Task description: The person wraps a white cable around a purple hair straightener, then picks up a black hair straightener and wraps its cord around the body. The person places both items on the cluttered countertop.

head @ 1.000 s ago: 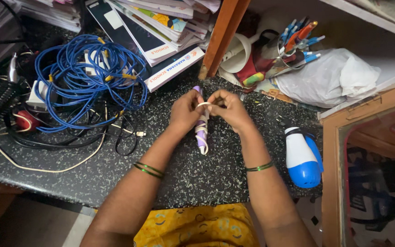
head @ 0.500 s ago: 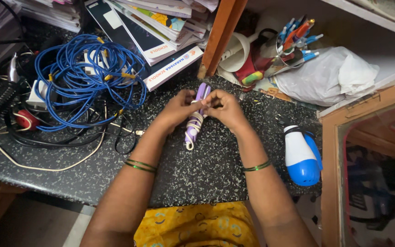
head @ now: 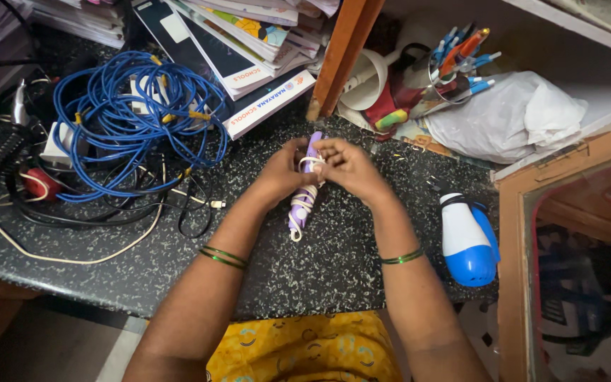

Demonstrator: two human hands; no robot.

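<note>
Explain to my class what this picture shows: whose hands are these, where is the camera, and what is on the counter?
There is no machine here. The camera sits on a person's head and looks down, so the two arms coming up from the bottom edge are that person's own.

The left hand and the right hand meet over a dark speckled counter. Together they hold a slim purple device with a white cord wound around it; the right hand's fingers pinch a loop of that cord near the top.

To the left lies a coil of blue cable on top of black and cream wires. Behind it sits a stack of books. To the right rest a blue and white hair dryer, a crumpled white plastic bag and a holder of pens.
</note>
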